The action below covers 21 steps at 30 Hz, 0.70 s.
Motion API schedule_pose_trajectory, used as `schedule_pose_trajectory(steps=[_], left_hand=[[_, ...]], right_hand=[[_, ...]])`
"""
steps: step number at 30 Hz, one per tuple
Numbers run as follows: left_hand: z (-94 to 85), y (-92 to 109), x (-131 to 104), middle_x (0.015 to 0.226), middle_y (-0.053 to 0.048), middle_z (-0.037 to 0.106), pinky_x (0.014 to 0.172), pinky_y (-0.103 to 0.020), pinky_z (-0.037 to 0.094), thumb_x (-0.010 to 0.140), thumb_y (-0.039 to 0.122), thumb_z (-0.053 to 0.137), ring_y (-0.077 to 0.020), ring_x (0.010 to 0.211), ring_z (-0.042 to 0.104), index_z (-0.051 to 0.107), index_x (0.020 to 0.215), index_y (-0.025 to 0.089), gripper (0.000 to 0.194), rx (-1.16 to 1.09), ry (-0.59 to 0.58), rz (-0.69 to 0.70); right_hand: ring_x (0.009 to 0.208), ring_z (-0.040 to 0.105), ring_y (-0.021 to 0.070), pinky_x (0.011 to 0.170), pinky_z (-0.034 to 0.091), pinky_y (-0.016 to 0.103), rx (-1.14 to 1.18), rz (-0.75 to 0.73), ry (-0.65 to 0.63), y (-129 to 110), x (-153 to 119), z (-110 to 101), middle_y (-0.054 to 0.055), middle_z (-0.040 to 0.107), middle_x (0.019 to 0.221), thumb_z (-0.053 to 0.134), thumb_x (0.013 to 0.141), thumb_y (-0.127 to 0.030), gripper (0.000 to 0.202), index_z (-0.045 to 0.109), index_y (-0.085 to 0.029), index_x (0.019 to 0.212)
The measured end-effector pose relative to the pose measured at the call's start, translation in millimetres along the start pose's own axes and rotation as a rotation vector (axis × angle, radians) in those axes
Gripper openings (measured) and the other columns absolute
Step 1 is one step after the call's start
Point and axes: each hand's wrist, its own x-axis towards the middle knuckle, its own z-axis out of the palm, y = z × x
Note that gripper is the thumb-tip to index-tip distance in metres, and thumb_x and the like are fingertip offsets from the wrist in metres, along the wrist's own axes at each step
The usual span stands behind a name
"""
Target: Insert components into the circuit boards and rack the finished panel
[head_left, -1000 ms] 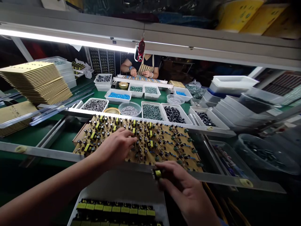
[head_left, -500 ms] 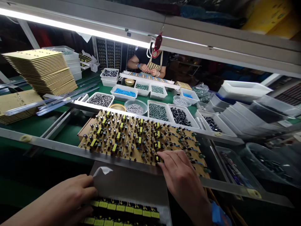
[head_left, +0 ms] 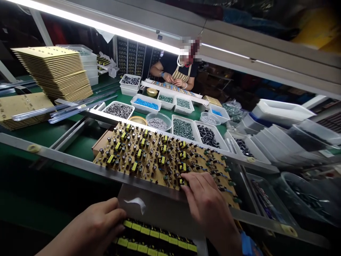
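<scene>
Circuit boards span mid-frame above rows of parts, handily near, I judge, for my narrowed left hand, contents unclear, and right hand, pinching a yellow-topped component at the boards' near edge, probably steadying it.

left hand: fingertips overlap the near-left end of the component rows; whether they grip a part cannot be determined. component rows: lowest portion cut off by the bottom edge; label print too small to read. right hand: fingers partly conceal a yellow-topped component and the circuit boards beneath. blue wrist item: truncated below. person opposite: head obscured by the lamp beam and a pixelated patch, which also masks the red hanging object. upper right: yellow containers, blurred and cropped. far right: clear tub, contents indistinct. left: lower board stack, cropped.
</scene>
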Motion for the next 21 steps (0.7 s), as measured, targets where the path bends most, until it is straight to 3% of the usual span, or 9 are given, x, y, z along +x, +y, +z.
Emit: schedule_pose_trajectory(steps=[7, 11, 14, 18, 21], left_hand=[[-2.5, 0, 6, 0.089, -0.001, 0.065, 0.071, -0.018, 0.048, 0.091, 0.024, 0.055, -0.0142, 0.08, 0.065, 0.071, 0.096, 0.026, 0.016, -0.111, -0.165, -0.144], [-15.9, -5, -2, 0.089, -0.001, 0.07, 0.076, -0.023, 0.051, 0.089, 0.045, 0.062, -0.0192, 0.086, 0.068, 0.074, 0.096, 0.027, 0.023, -0.433, -0.039, -0.366], [-26.6, -6, -5, 0.103, -0.002, 0.073, 0.083, -0.026, 0.055, 0.083, 0.05, 0.069, -0.0238, 0.098, 0.068, 0.075, 0.096, 0.028, 0.026, -0.714, 0.01, -0.482], [-30.8, 2, 0, 0.112, -0.003, 0.072, 0.091, -0.027, 0.056, 0.085, 0.038, 0.073, -0.0246, 0.109, 0.067, 0.077, 0.092, 0.027, 0.013, -0.738, 0.003, -0.358], [-25.1, 15, 12, 0.115, -0.002, 0.073, 0.093, -0.027, 0.057, 0.088, 0.031, 0.07, -0.0224, 0.11, 0.069, 0.071, 0.108, 0.03, 0.021, -0.645, 0.064, -0.252]], right_hand=[[0.097, 0.057, 0.0262, 0.087, 0.054, 0.045, 0.069, -0.115, -0.002, 8, -1, -2, 0.012, 0.065, 0.101, 0.051, 0.094, -0.005, 0.023, 0.057, -0.011, 0.115], [0.095, 0.057, 0.0268, 0.086, 0.054, 0.046, 0.002, -0.115, 0.076, 6, -5, 4, 0.014, 0.066, 0.101, 0.054, 0.092, -0.004, 0.027, 0.059, -0.007, 0.118], [0.095, 0.057, 0.0258, 0.086, 0.054, 0.043, 0.055, -0.065, 0.052, 5, -6, 4, 0.012, 0.067, 0.101, 0.054, 0.093, -0.006, 0.027, 0.061, -0.009, 0.119], [0.104, 0.058, 0.0249, 0.091, 0.051, 0.04, 0.153, 0.032, 0.049, -2, -12, -11, 0.01, 0.064, 0.11, 0.054, 0.095, -0.011, 0.035, 0.057, -0.017, 0.129], [0.089, 0.063, 0.0186, 0.079, 0.053, 0.029, 0.316, 0.166, -0.003, -10, -29, -30, 0.005, 0.064, 0.098, 0.054, 0.097, -0.018, 0.014, 0.06, -0.021, 0.109]])
